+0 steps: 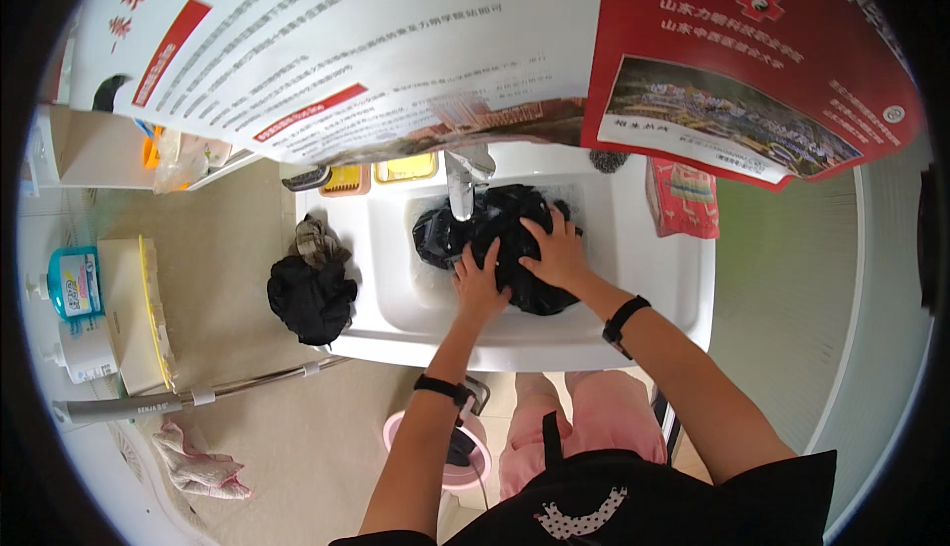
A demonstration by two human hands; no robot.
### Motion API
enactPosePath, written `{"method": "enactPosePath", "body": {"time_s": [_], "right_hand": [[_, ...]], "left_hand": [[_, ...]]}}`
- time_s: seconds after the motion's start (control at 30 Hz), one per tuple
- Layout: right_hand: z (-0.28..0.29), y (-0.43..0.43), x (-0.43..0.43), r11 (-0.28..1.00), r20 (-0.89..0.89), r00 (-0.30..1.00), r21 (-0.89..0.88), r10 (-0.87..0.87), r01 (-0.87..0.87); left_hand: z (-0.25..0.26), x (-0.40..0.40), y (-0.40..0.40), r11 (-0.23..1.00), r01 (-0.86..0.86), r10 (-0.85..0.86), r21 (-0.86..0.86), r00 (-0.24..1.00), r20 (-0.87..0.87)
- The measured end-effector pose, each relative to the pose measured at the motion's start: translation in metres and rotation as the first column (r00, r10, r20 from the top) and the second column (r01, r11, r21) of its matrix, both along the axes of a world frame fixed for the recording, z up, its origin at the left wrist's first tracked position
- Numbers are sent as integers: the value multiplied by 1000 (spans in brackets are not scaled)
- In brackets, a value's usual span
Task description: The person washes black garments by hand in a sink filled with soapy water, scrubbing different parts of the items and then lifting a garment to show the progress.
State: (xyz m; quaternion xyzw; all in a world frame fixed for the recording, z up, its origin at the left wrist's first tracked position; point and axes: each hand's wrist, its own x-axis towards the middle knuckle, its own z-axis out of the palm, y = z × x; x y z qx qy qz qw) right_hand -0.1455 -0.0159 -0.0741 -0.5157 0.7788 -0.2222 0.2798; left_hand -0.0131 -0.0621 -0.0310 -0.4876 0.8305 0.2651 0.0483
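Observation:
A white washbasin [445, 351] stands before me, with a wad of wet black fabric [534, 295] bunched in its bowl. My left hand [477, 290] rests on the near side of the fabric, fingers spread. Farther right, my right hand [558, 255] presses down on it with fingers apart. Neither hand is closed around a fold that I can see. The metal faucet [461, 193] reaches over the fabric's far left part. Cloudy water [430, 286] shows at the bowl's left side.
A black cloth [312, 301] and a brownish cloth [319, 242] hang at the basin's left edge. A red patterned cloth [686, 201] drapes its right rim. Soap dishes [407, 168] and a scouring ball [608, 161] sit behind. A printed sheet [415, 49] overhangs the back. Below stands a pink bucket [475, 478].

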Motion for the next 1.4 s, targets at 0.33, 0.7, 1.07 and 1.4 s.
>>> {"method": "enactPosePath", "body": {"time_s": [0.33,0.7,1.07,1.4], "right_hand": [[-20,-36,-1,860,-31,963,460,266,-223],[-35,-44,-31,958,-138,950,-19,280,-285],[26,-10,-34,853,936,108,252,-335,458],[66,-14,106,891,372,874,-202,-313,405]], "left_hand": [[-44,-19,-23,985,-4,-94,175,832,547],[-34,-4,-61,939,229,-310,257,888,339],[44,33,-70,599,52,518,799,736,-437],[-87,57,-31,387,387,866,837,160,-474]]}}
